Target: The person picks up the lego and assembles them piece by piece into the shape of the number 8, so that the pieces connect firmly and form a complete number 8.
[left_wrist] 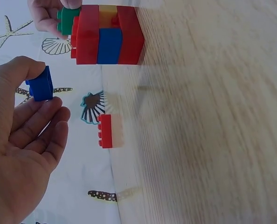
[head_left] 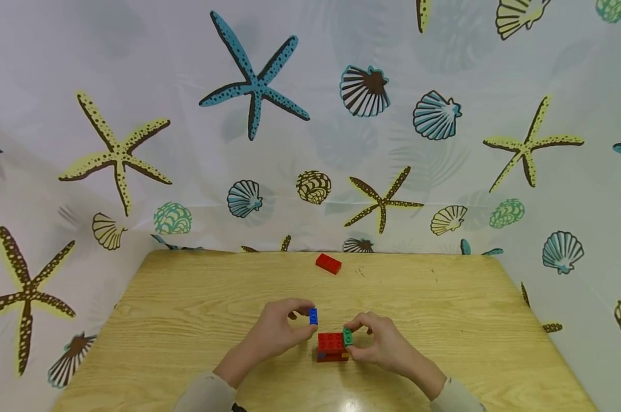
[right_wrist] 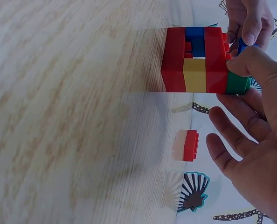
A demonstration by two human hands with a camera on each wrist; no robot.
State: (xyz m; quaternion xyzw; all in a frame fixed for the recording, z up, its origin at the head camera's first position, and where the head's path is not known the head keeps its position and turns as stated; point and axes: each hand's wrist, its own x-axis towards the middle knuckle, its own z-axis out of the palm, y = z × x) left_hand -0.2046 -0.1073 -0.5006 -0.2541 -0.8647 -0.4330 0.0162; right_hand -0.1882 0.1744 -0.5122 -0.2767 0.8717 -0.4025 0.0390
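Observation:
A block structure stands near the table's front, with a red top brick (head_left: 330, 341), a red bottom brick (left_wrist: 130, 35), and a blue brick (left_wrist: 109, 45) and a yellow brick (right_wrist: 195, 75) between them. My right hand (head_left: 384, 347) pinches a green brick (head_left: 347, 336) between thumb and finger, at the right end of the red top brick. Left of the structure, my left hand (head_left: 279, 326) holds a small blue brick (head_left: 313, 316) between thumb and fingers, raised above the table and apart from the structure. The other fingers of both hands stay loosely bent.
A loose red brick (head_left: 328, 264) lies studs up near the back edge of the wooden table (head_left: 202, 297). A white curtain (head_left: 310, 143) printed with starfish and shells hangs behind the table and along both sides.

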